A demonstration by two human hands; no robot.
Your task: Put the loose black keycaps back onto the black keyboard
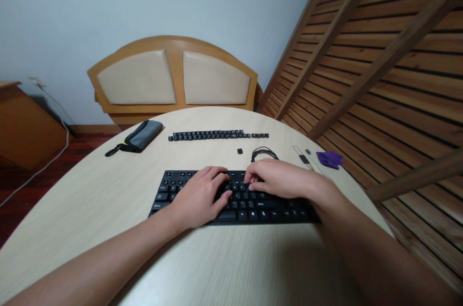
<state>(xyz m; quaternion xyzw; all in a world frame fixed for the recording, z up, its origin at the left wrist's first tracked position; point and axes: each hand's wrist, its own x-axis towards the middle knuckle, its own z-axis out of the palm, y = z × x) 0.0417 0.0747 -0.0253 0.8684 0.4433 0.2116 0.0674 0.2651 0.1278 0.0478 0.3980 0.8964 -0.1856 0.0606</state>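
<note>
A black keyboard [224,215] lies on the table in front of me. Over its middle rests my left hand [202,195], palm down, with the fingers reaching over the keys and the thumb apart from them. My right hand [277,178] bends over the upper middle keys, its fingers curled and the thumb close to the fingertips. Whatever those fingertips hold, if anything, is hidden. One loose black keycap [239,151] lies just beyond the keyboard. Farther back, several black keycaps [206,135] stand in rows.
A coiled black cable [265,152] sits behind my right hand. To the right are a wire tool with a dark handle [304,159], a small brush-like item [308,152] and a purple cloth [329,159]. A grey folded cloth or pouch [144,136] lies at the left on the round table [79,200].
</note>
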